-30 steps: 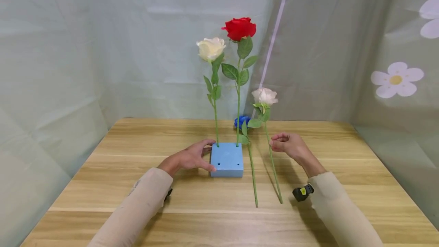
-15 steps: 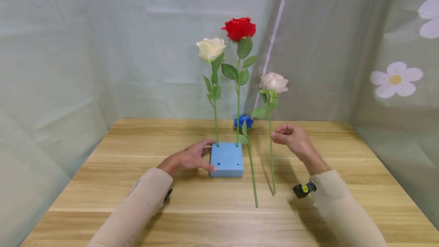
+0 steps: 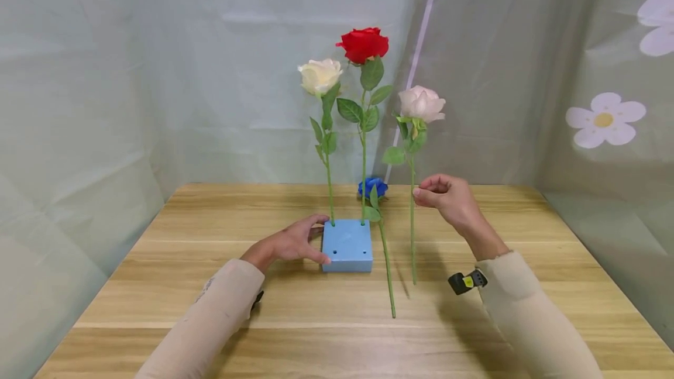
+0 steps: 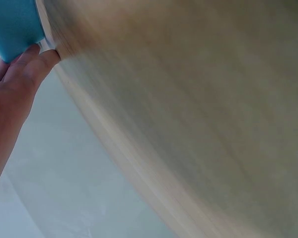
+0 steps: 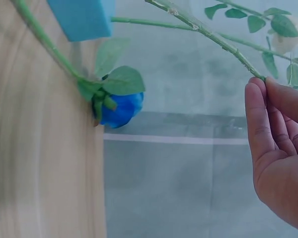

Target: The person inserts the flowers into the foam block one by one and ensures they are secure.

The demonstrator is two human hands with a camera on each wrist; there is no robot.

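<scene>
A pale pink rose (image 3: 422, 104) stands nearly upright in the air; my right hand (image 3: 451, 202) pinches its green stem (image 5: 211, 34) between thumb and fingertips. The stem's lower end hangs above the table. My left hand (image 3: 295, 243) grips the left side of a light blue block (image 3: 347, 241), thumb at its front corner and fingers toward the back. In the block's two back holes stand a cream rose (image 3: 320, 77) and a red rose (image 3: 363, 45). Two front holes show bare on its top. The left wrist view catches only a corner of the block (image 4: 15, 27).
Right of the block, a blue rose (image 3: 372, 187) lies on the wooden table (image 3: 237, 303), its stem pointing toward me. Hanging cloth (image 3: 253, 75) encloses the table at the back and sides. A black wrist device (image 3: 466, 281) sits at the right sleeve.
My right hand has raised the pink rose off the table, turning it upright, its stem end now above the wood. The left hand stays on the block.
</scene>
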